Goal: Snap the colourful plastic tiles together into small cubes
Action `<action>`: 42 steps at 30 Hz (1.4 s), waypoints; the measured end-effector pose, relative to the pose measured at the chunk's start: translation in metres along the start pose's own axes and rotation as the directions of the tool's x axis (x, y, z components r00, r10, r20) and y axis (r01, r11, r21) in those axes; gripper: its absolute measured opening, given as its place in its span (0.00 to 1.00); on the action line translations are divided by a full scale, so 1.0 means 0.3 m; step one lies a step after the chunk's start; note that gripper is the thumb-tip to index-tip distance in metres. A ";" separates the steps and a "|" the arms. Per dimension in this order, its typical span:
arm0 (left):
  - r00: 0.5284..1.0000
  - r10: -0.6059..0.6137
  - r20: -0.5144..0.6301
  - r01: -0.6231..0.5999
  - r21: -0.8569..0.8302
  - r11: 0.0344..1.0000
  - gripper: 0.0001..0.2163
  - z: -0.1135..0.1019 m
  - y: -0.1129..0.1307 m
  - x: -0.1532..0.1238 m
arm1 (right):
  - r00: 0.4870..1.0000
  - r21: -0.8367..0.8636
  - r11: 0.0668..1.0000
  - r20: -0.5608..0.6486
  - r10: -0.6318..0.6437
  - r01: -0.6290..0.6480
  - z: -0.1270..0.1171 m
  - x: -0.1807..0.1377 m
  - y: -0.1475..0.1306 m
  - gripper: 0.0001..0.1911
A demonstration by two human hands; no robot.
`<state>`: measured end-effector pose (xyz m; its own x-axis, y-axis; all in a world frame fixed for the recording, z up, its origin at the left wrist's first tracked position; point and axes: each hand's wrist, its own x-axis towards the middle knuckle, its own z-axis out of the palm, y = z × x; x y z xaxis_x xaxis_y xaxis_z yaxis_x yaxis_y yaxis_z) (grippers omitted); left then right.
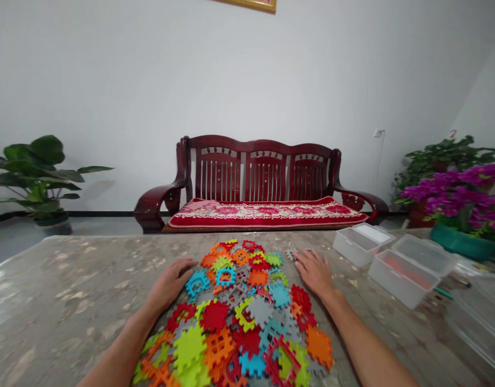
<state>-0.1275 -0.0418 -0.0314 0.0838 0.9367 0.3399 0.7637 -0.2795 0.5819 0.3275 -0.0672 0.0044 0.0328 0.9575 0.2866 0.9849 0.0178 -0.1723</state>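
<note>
A spread-out heap of plastic interlocking building pieces, in red, orange, lime green, blue and grey, covers the middle of the table. My left hand [175,278] rests at the heap's left edge, fingers stretched out, beside a blue square frame piece [198,284]. Across the heap, my right hand [314,273] lies palm down with fingers apart. Its fingertips touch a grey piece [291,254] at the upper right of the heap. Closer to me lie a lime green panel [189,345], an orange window piece [219,346] and an orange square [319,345].
Two clear plastic boxes, one a rear box [354,246] and one a front box [404,279] holding something orange, stand open on the right. Beyond them is a green pot [465,241] of purple flowers. A wooden bench [263,166] stands behind the patterned table [81,290].
</note>
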 end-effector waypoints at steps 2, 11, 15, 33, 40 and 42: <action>1.000 0.001 -0.002 -0.001 -0.001 1.000 0.20 0.001 0.000 0.001 | 0.998 0.094 0.994 -0.038 -0.043 0.046 -0.025 -0.005 -0.035 0.18; 1.000 -0.003 -0.020 0.003 0.008 1.000 0.19 0.002 0.005 0.001 | 0.972 0.316 0.943 0.169 -0.164 0.104 -0.079 -0.039 -0.256 0.09; 1.000 0.006 -0.023 -0.006 0.005 1.000 0.18 0.001 0.011 -0.001 | 0.979 0.317 0.947 0.170 -0.112 0.053 -0.054 -0.031 -0.276 0.07; 1.000 0.012 -0.016 -0.012 -0.019 1.000 0.20 0.001 -0.008 0.006 | 0.972 0.715 0.698 -0.122 0.198 -0.053 0.038 0.012 0.156 0.16; 1.000 0.010 -0.014 -0.010 -0.005 1.000 0.20 -0.001 -0.010 0.005 | 0.948 0.344 0.901 -0.083 0.309 -0.264 -0.011 -0.020 0.166 0.17; 1.000 0.016 -0.011 -0.016 -0.007 1.000 0.20 -0.002 -0.011 0.006 | 0.961 0.225 0.940 -0.049 0.274 -0.256 -0.034 -0.029 0.134 0.16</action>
<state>-0.1302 -0.0395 -0.0322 0.0890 0.9296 0.3577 0.7578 -0.2963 0.5813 0.3684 -0.0778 0.0045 0.3093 0.9105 0.2743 0.8793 -0.1640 -0.4471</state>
